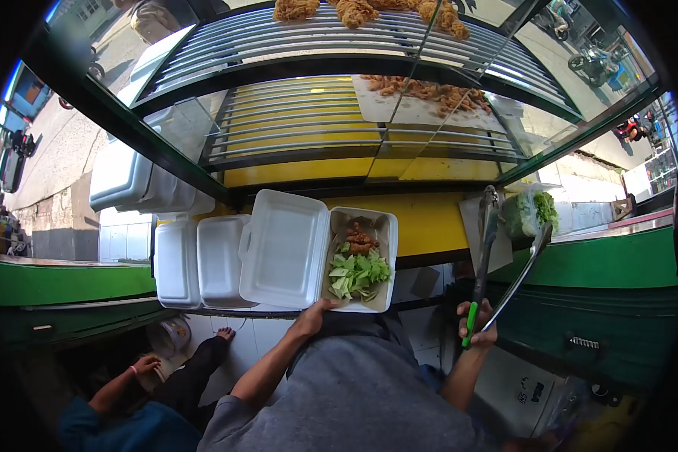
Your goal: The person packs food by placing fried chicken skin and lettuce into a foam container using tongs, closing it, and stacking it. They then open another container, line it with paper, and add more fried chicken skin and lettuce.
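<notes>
My left hand [311,319] grips the near edge of an open white foam takeaway box [286,248]. Its lid is folded back to the left, and the right half is lined with brown paper. Inside lie chopped lettuce [358,273] and, behind it, pieces of fried chicken [360,239]. My right hand [477,325] is closed around metal tongs [487,248] with a green handle end. The tongs' arms are spread apart and point away from me, with nothing between the tips. Beyond them stands a clear container of lettuce [533,211].
Closed foam boxes [222,256] stand left of the open one, with more stacked behind. Ahead, a glass case has racks [294,113] bearing fried chicken [354,12] and a tray [373,105] of smaller pieces. Another person's hand [145,364] is at lower left.
</notes>
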Available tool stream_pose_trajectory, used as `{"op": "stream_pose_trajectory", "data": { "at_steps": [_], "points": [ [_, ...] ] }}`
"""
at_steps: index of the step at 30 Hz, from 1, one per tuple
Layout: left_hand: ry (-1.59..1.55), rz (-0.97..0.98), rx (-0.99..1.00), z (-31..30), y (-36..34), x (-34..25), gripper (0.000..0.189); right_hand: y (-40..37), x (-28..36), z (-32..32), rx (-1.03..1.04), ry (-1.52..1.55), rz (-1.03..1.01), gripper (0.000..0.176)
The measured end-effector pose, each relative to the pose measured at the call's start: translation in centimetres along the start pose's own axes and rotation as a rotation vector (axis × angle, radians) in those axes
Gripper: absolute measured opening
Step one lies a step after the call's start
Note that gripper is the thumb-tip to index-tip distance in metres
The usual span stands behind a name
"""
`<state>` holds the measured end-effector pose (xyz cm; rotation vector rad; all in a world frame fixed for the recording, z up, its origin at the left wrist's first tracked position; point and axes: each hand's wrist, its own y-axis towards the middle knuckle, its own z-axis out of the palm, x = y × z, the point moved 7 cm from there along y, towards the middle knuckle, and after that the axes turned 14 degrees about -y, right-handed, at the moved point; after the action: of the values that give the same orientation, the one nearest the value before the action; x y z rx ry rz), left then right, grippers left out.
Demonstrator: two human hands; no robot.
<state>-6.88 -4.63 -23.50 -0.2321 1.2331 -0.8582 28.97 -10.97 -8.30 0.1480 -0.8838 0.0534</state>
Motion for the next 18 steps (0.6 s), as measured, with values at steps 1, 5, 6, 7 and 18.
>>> {"op": "stream_pose_trajectory", "data": {
  "at_steps": [1,5,6,7,18],
  "points": [
    [0.03,-0.011,-0.011,0.1,-0.2,-0.4,0.045,0.6,-1.4,0.8,-0.039,0.061,0.003,0.101],
    [-0.052,0.01,-0.088,0.6,-0.7,-1.8,0.041,6.1,0.8,3.9,-0.033,0.002,-0.166,0.079],
    [-0.12,0.04,-0.15,1.4,-1.4,-3.3,0.036,7.0,2.4,3.0,-0.042,-0.041,-0.205,0.069],
    [-0.187,0.069,-0.212,1.7,-1.8,-4.2,0.031,8.1,4.0,2.5,-0.052,-0.083,-0.244,0.06],
    [-0.117,0.032,-0.212,0.2,0.5,-0.6,0.051,22.5,20.2,0.9,-0.983,-0.962,-0.862,0.028]
  ]
}}
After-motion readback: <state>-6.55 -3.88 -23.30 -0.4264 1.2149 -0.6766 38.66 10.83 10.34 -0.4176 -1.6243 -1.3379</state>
